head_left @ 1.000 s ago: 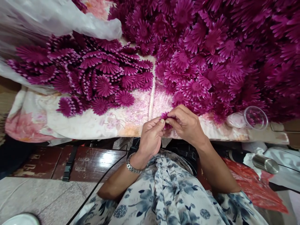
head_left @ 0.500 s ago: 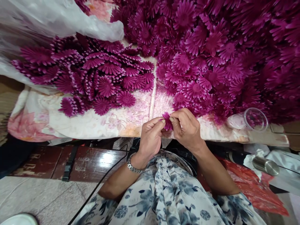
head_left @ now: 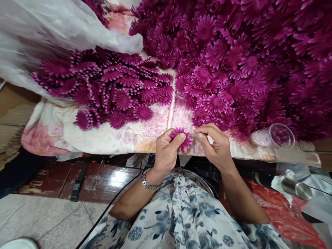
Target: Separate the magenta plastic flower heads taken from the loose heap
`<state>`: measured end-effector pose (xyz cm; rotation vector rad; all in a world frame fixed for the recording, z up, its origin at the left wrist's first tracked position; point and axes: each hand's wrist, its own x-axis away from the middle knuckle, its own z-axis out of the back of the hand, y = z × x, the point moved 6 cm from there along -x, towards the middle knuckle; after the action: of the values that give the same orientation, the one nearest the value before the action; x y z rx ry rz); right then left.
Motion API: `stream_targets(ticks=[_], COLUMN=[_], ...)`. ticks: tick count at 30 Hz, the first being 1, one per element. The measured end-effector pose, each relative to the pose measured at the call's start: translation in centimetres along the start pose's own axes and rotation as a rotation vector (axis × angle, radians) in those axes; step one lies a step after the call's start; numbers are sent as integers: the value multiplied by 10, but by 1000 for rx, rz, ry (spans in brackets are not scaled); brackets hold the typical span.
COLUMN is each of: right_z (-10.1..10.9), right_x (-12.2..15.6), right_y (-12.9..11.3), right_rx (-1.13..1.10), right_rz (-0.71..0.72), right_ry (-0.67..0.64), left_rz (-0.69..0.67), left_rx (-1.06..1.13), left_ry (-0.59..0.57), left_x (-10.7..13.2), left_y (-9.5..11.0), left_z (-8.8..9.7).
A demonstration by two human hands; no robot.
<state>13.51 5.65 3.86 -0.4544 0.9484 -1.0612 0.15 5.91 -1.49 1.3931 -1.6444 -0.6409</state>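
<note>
My left hand [head_left: 167, 148] pinches a small magenta artificial flower [head_left: 184, 144] between thumb and fingers, just above the table's front edge. Its petals spread out around the thumb, which covers the flower's middle. My right hand [head_left: 214, 145] is a short gap to the right of the flower, apart from it. Thumb and index finger come together at their tips there, and I cannot make out whether anything small lies between them. Beyond my hands lies a large heap of loose magenta flowers [head_left: 216, 102]. Stacked magenta flowers with pale petal tips [head_left: 123, 99] lie to the left.
A floral cloth [head_left: 62, 136] covers the table. White plastic sheeting [head_left: 85, 31] bulges over its left back part. A clear plastic cup [head_left: 281, 136] lies on its side at the right. Lower right are a metal cylinder [head_left: 297, 188] and red plastic [head_left: 285, 214].
My right hand has let go of the flower and drawn off to the right. The flower now faces up more in my left hand. The view has shifted slightly.
</note>
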Motion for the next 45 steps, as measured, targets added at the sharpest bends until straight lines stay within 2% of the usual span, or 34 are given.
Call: stream_targets(ticks=[6, 10, 12, 18, 20, 25, 28, 34, 38, 45], right_z=[2, -12, -16, -9, -8, -7, -7, -4, -6, -6], right_x=[-1, -4, -3, 0, 0, 0, 2, 4, 4, 5], right_y=[-5, -7, -5, 3, 1, -5, -7, -12, -13, -11], right_rx=[-33, -129, -185, -232, -202, -118, -103, 46, 68, 75], right_rz=[-29, -54, -81, -149, -126, -51, -35, 52, 80, 61], right_ry=[44, -118, -152, -16, 0, 100, 148, 202, 153, 155], left_rz=[-24, -11, -2, -9, -13, -47, -78, -280, -320, -361], left_rx=[-29, -73, -99, -96, -76, -26, -14, -142, -245, -340], left_ry=[24, 7, -17, -204, -170, 7, 47, 25, 8, 33], left_x=[-2, -1, -1, 4, 4, 4, 3, 3, 5, 7], left_y=[-6, -6, -6, -2, -1, 2, 3, 6, 4, 7], left_z=[0, -3, -4, -9, -8, -4, -3, 4, 6, 4])
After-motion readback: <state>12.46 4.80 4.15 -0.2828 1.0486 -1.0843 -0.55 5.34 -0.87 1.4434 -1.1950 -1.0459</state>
